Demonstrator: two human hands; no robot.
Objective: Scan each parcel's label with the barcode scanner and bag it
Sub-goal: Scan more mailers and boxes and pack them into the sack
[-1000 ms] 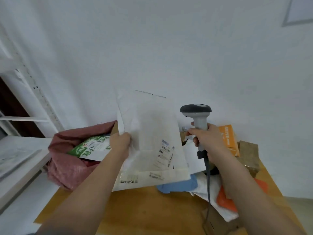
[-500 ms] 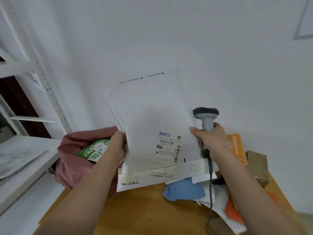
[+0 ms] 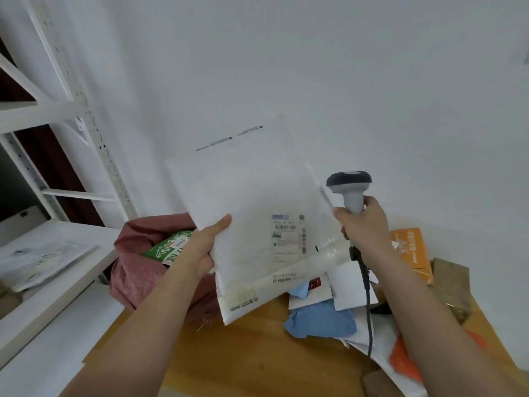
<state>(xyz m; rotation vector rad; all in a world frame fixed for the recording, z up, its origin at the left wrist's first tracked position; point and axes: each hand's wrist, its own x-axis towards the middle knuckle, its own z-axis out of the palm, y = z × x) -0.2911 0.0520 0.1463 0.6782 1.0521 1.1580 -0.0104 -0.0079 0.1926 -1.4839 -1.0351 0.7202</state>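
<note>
You're getting one wide head-worn view, looking forward and down past your own forearms at the tabletop (image 3: 229,353), close in. It faces the white wall (image 3: 315,67) behind the table's far edge, with the shelving (image 3: 71,110) at the frame's left.

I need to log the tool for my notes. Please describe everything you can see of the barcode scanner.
The barcode scanner is a handheld gun type that looks like plastic: a dark grey head on a light grey handle. It stands upright in the air above the table, beside the white parcel. The right hand grips its handle. A dark cable hangs from its base. Its scan window is not visible.
</note>
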